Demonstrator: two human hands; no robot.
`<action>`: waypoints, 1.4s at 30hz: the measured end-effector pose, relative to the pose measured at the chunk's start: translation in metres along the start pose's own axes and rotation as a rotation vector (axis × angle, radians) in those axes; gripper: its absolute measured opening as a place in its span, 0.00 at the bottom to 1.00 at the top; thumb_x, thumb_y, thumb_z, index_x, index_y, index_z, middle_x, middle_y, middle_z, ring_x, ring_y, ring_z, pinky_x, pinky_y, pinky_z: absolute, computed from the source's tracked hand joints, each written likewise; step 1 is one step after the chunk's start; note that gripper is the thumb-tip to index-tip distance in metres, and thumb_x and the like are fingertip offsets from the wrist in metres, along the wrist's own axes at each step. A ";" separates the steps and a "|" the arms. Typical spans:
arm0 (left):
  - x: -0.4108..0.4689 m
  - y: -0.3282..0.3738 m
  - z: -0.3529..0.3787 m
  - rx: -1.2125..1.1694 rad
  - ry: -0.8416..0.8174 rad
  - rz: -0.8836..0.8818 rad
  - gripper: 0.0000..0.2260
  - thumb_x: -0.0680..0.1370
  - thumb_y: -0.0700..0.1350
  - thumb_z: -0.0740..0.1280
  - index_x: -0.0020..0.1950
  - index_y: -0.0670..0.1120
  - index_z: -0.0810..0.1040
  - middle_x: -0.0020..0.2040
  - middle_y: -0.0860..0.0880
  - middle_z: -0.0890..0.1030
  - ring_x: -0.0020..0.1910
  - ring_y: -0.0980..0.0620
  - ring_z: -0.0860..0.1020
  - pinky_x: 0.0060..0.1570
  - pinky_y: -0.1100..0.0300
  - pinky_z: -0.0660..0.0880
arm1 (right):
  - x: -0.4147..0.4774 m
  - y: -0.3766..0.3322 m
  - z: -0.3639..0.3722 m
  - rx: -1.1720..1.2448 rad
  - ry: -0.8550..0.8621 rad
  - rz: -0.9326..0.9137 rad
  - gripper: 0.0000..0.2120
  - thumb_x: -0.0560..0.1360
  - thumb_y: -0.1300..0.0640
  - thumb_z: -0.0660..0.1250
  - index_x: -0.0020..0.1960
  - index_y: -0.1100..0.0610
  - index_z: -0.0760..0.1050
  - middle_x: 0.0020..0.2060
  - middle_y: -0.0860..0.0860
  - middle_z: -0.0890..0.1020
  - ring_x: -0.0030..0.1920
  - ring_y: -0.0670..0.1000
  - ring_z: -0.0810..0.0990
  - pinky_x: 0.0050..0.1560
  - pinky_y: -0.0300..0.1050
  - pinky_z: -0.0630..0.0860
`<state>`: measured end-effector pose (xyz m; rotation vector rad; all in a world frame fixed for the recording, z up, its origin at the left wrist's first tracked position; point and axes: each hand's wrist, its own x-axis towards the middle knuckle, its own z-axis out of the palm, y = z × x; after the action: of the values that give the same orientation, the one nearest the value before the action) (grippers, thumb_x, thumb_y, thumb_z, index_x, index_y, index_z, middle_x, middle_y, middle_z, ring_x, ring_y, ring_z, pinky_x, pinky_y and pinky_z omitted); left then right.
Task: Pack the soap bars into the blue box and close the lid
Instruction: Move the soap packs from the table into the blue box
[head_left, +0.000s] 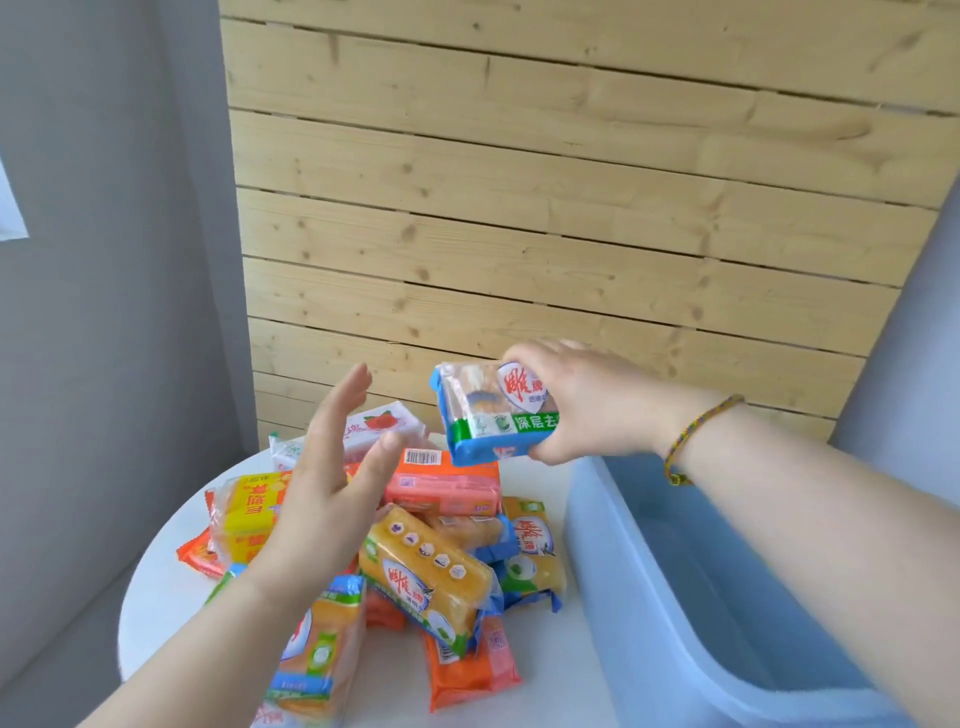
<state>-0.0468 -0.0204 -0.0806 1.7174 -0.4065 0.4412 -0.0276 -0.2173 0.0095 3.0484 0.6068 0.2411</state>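
My right hand (587, 405) grips a wrapped soap bar with blue and green edges (488, 415), lifted above the table just left of the blue box (639, 587). The box stands open at the right; the part of its inside that I can see holds nothing, and my right forearm crosses over it. No lid is in view. My left hand (327, 483) hovers above the pile of soap bars (431, 566) with fingers straight, holding nothing. The pile holds several wrapped bars in yellow, orange, pink and white.
The bars lie on a round white table (161, 587) whose left edge curves close to the pile. A wooden slat wall (571, 208) stands right behind the table. Grey walls flank it on both sides.
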 end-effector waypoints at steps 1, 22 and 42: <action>0.002 0.003 0.012 -0.033 -0.006 -0.009 0.25 0.68 0.59 0.59 0.65 0.60 0.61 0.56 0.69 0.68 0.51 0.82 0.67 0.42 0.85 0.64 | -0.010 0.014 -0.008 0.031 0.005 0.054 0.33 0.63 0.53 0.73 0.64 0.52 0.63 0.56 0.49 0.72 0.55 0.51 0.69 0.52 0.44 0.71; 0.021 0.003 0.188 -0.126 -0.348 -0.443 0.26 0.77 0.42 0.57 0.73 0.48 0.51 0.70 0.52 0.63 0.67 0.55 0.64 0.64 0.67 0.61 | -0.041 0.127 0.074 -0.229 -0.518 0.383 0.26 0.66 0.53 0.71 0.59 0.57 0.65 0.58 0.54 0.74 0.58 0.55 0.72 0.45 0.46 0.67; 0.020 -0.007 0.194 -0.200 -0.326 -0.500 0.27 0.76 0.42 0.59 0.72 0.53 0.53 0.71 0.51 0.67 0.68 0.51 0.66 0.70 0.50 0.61 | -0.034 0.130 0.158 0.103 -0.534 0.402 0.38 0.66 0.54 0.74 0.70 0.59 0.58 0.65 0.59 0.67 0.67 0.59 0.64 0.64 0.52 0.70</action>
<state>-0.0125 -0.2109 -0.1094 1.6238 -0.2293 -0.2380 0.0150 -0.3498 -0.1443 3.0887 -0.0269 -0.5998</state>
